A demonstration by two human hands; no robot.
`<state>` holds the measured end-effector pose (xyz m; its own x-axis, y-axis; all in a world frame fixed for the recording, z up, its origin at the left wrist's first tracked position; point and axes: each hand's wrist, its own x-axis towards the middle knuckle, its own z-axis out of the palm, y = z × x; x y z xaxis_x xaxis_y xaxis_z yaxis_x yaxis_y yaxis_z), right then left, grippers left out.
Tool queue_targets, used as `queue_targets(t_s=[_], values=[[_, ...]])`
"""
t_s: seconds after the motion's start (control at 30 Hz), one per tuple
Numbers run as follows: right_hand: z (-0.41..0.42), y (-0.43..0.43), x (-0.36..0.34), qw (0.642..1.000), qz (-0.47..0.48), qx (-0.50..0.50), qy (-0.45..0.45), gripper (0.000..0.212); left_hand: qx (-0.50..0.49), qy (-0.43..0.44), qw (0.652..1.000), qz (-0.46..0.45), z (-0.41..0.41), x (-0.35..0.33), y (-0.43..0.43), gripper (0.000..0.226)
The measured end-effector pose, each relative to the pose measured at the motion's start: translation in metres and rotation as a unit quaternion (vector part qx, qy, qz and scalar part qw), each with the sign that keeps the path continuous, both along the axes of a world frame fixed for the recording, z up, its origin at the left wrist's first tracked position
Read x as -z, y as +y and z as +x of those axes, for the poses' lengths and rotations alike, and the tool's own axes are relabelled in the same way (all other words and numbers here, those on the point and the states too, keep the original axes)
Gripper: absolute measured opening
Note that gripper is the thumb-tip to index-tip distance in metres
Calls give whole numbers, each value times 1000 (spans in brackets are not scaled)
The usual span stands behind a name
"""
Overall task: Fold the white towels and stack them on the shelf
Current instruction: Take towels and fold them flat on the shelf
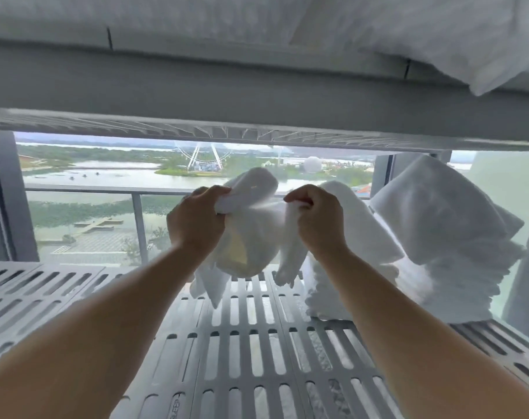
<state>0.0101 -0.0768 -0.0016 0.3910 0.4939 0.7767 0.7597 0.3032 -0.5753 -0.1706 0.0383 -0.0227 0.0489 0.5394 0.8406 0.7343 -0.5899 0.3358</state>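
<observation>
A crumpled white towel [254,237] hangs in the air above the slotted grey shelf [245,352]. My left hand [196,219] grips its upper left edge, and my right hand [317,219] pinches its upper right edge. The cloth sags between both fists, with loose corners dangling just over the shelf surface. To the right, a stack of folded white towels [438,243] sits on the same shelf, leaning and reaching almost to the shelf above.
An upper grey shelf [196,95] crosses the top of the view, with white linen [438,31] lying on it. Behind the shelving is a window with a railing [106,189]. The slotted shelf extends to the left [30,291].
</observation>
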Motion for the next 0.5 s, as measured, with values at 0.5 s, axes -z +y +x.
queue_targets(t_s=[0.5], values=[[48, -40, 38, 978, -25, 148, 144, 41, -41, 5, 997, -69, -25, 38, -74, 42]])
